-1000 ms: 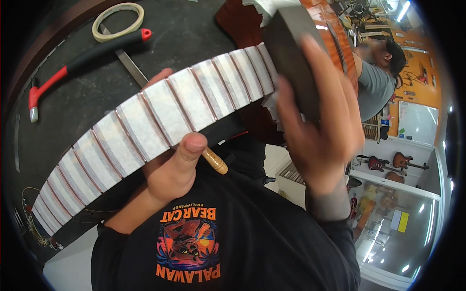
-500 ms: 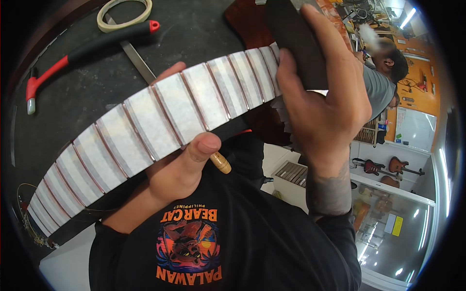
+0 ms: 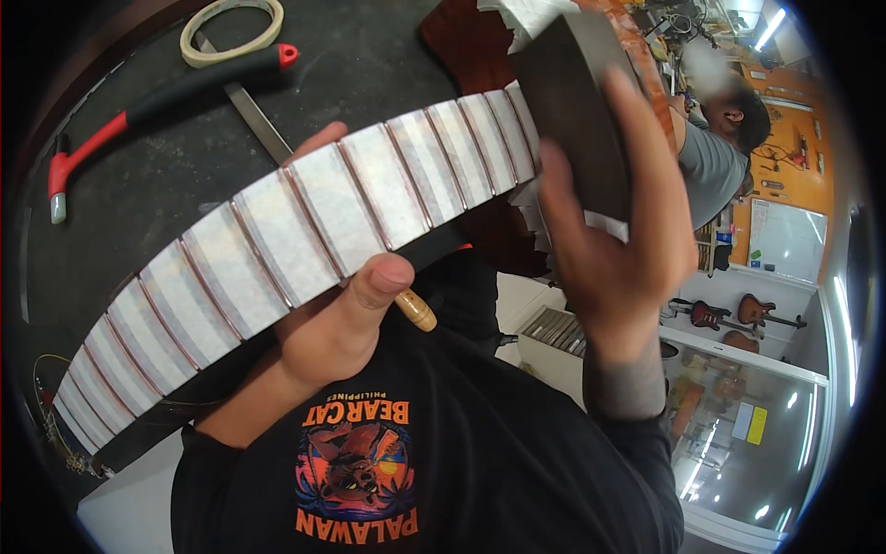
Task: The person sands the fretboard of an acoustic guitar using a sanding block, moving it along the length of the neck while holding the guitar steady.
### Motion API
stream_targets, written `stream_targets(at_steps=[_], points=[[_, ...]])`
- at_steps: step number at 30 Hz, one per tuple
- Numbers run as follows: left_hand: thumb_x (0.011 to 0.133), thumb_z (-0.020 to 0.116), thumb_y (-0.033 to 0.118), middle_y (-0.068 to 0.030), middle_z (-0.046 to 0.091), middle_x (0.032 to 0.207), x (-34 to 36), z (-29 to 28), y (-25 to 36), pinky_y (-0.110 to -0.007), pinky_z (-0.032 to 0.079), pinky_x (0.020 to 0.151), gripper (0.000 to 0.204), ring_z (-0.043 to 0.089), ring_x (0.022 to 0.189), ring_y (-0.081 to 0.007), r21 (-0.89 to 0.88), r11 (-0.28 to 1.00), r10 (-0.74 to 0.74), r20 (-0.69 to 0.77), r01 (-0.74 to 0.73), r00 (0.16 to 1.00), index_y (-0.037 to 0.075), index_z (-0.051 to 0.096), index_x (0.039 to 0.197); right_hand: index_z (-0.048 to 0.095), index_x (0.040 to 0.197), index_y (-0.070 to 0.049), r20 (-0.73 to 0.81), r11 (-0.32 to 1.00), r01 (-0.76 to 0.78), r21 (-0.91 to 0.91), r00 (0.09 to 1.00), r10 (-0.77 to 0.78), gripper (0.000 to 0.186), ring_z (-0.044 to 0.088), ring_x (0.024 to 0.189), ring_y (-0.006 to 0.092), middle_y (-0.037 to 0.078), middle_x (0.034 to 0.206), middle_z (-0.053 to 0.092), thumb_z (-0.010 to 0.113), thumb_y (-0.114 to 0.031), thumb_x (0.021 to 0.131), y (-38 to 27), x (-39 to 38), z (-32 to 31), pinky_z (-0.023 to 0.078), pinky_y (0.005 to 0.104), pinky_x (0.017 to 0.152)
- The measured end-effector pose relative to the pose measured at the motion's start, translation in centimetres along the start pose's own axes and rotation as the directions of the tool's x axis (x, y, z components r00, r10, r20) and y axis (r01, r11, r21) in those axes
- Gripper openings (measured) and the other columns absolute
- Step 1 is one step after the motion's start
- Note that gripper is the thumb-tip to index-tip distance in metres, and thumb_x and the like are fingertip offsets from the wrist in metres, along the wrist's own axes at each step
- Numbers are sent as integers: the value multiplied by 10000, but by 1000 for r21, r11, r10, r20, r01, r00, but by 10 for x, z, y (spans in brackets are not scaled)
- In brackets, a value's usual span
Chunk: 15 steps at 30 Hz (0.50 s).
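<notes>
A guitar neck [image 3: 337, 198] stretches across the view, its fingerboard masked with whitish tape between the bare metal frets. My left hand [image 3: 332, 328] wraps under the neck from the near side, thumb on the near edge and a fingertip showing past the far edge. In my right hand [image 3: 632, 249] is a dark rectangular sanding block [image 3: 577, 115], gripped by its sides at the neck's body end. Whether the block touches the frets I cannot tell. The reddish-brown guitar body [image 3: 452, 46] is partly hidden behind the block, with white paper or tape on it.
A red-and-black hammer [image 3: 203, 97], a tape roll [image 3: 188, 46] and a metal strip [image 3: 258, 120] lie on the dark bench. A wooden tool handle [image 3: 417, 311] pokes out below the neck. A co-worker in grey [image 3: 715, 171] is at the right; a box of flat pieces [image 3: 554, 331] stands below.
My right hand and the block have shifted slightly toward me and to the right, uncovering more white paper behind. The neck and my left hand have hardly moved.
</notes>
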<state>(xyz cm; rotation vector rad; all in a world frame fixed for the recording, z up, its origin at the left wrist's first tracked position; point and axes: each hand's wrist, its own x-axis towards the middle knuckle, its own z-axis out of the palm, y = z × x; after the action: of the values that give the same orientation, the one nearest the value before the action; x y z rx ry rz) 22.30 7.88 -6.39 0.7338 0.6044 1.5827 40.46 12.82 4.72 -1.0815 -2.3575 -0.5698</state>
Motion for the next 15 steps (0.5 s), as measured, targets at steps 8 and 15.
stream_targets(at_steps=[8,15], points=[[851,785,385,-124,531,1339,-1,4,-5,-364,343,1113,977,491,1270,-198,-8,1000,27,-32,-28,999,-47,195,1499,602,1242,72,32,999,17,-27,999,-16,536,689,1029,326,203,1175,679,784,66,737,-2,13,-2,559,393,875],[887,689,493,-144,403,1475,-2,0,-1,-425,235,1173,983,373,1395,-253,117,992,-43,43,38,998,-27,154,1527,640,1202,44,-32,994,-109,20,993,110,537,673,922,295,153,1095,693,770,89,683,-17,-35,-22,549,368,814]])
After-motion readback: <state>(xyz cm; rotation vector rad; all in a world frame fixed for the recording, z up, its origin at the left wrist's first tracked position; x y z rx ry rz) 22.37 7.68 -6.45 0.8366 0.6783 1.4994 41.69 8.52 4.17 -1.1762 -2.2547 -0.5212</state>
